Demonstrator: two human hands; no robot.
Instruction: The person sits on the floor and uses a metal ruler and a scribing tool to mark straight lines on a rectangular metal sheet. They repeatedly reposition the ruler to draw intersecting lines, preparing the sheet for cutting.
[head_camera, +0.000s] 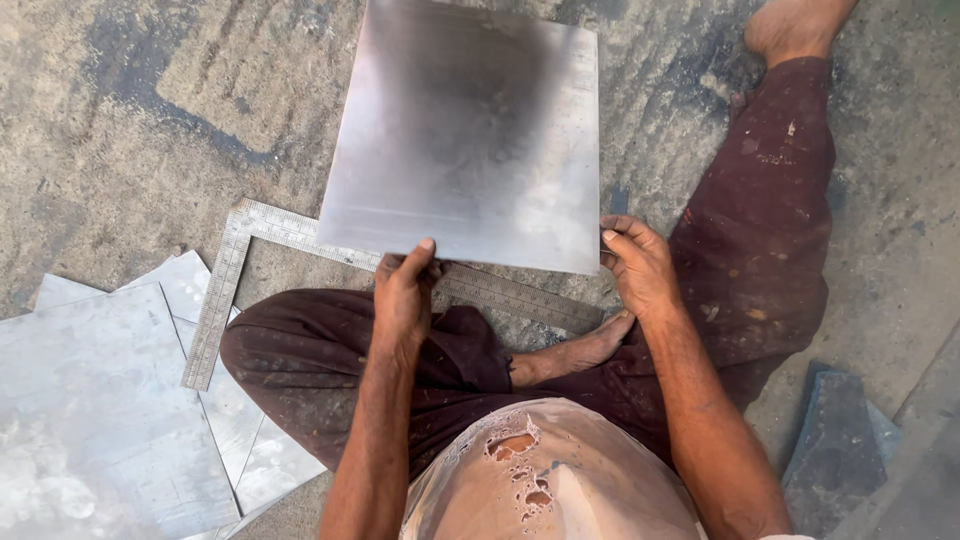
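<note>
You sit on the concrete floor with your legs folded, and both of your hands grip the near edge of a square metal sheet, which you hold out in front of you above the floor. Your left hand pinches the sheet close to its near left corner, thumb on top and fingers curled shut underneath. Your right hand clasps the near right corner, with the fingertips wrapped over the edge and the palm behind it. The sheet is dull grey with a darker smudge across its middle, and it tilts slightly, its far edge running out of the top of the view. Just under its near edge lies a steel carpenter's square, flat on the floor; one arm runs beneath the sheet toward your right foot, and the other points down toward your left knee. To your left, a stack of cut metal sheets lies flat on the floor, touching the square's lower arm. By your right side, well apart from the sheet, rests a dark slab.
</note>
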